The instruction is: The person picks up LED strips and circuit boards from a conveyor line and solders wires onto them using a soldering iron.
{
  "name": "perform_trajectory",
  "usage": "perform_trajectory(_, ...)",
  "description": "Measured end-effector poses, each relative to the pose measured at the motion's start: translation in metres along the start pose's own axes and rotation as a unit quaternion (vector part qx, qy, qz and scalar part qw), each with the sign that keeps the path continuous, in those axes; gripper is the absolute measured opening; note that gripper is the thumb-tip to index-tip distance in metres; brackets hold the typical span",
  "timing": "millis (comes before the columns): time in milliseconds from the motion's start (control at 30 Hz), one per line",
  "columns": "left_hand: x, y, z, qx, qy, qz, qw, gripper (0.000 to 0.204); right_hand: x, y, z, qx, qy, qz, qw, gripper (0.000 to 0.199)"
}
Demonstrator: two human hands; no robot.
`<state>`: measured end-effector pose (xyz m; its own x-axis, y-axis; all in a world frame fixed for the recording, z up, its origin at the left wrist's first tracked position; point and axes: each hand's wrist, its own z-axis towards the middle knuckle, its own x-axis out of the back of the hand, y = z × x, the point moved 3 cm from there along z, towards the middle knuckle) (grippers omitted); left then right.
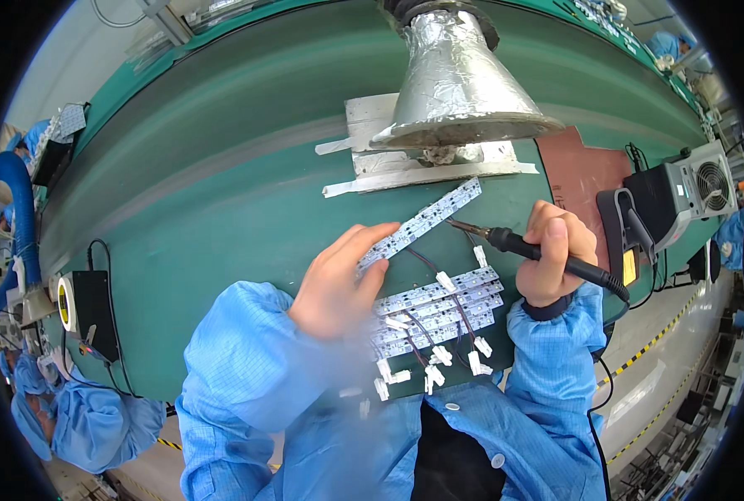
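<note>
Between the fingers and thumb of my left hand (339, 275) is a white circuit board strip (433, 213), tilted up toward the right. My right hand (561, 255) is closed around the black handle of a soldering iron (512, 242). The iron's tip is at the lower edge of the strip, close to a dark wire; whether it touches cannot be told. Nearer to me lie several more strips (455, 305) in a stack, with dark wires and white plug connectors (440, 356) lying over them. A blur covers part of my left sleeve and the stack's left end.
A foil-covered fume hood (464, 79) hangs over the far side of the green bench (222, 225). To the right are a reddish mat (576, 159), an iron stand (627, 221) and a black-and-white unit with a fan (681, 188). A black box (90, 313) with cables stands at the left.
</note>
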<state>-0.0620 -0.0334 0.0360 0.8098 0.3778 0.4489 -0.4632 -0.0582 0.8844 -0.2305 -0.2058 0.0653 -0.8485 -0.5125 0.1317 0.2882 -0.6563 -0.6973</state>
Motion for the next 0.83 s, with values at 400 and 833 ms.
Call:
perform_trajectory(400, 0.0006, -0.0001, 0.0005, 0.004, 0.0, 0.008, 1.0, 0.037, -0.0041, 0.0018, 0.0005, 0.007, 0.006, -0.014, 1.0, 0.032)
perform_trajectory(833, 0.0002, 0.0006, 0.0008, 0.029, -0.017, -0.002, 0.999, 0.038, -0.004, 0.0037, -0.0007, 0.005, 0.007, -0.023, 1.0, 0.032)
